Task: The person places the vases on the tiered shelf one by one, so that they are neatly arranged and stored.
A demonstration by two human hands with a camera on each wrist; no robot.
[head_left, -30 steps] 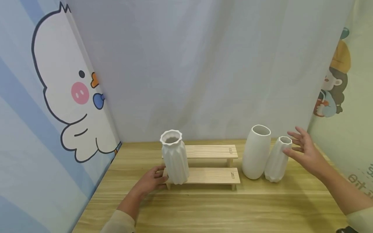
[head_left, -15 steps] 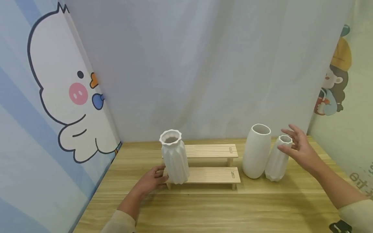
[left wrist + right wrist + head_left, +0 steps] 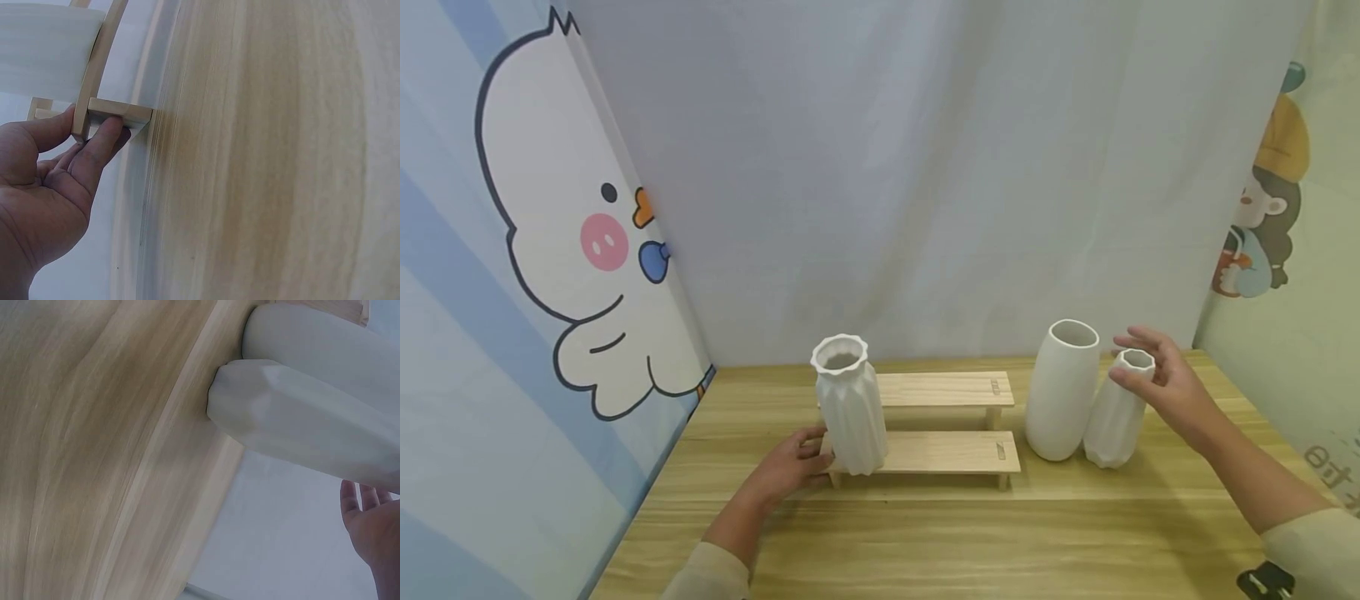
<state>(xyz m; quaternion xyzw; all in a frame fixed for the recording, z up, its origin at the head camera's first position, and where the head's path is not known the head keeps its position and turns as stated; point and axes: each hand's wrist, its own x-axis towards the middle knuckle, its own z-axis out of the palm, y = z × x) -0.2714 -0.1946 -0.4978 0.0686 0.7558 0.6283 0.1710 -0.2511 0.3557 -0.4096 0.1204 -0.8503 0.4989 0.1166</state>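
The right hand [image 3: 1172, 387] has its fingers loosely curved, thumb apart, about the neck of a small faceted vase [image 3: 1116, 421], upright on the counter [image 3: 1000, 542] below them; contact is unclear. The vase looks ceramic: likely rigid, slippery, breakable, best held just under the rim, between those fingers. The left hand [image 3: 786, 467] pinches a low wooden stand [image 3: 940, 452]; a fluted vase [image 3: 855, 421] stands just right of its fingers.
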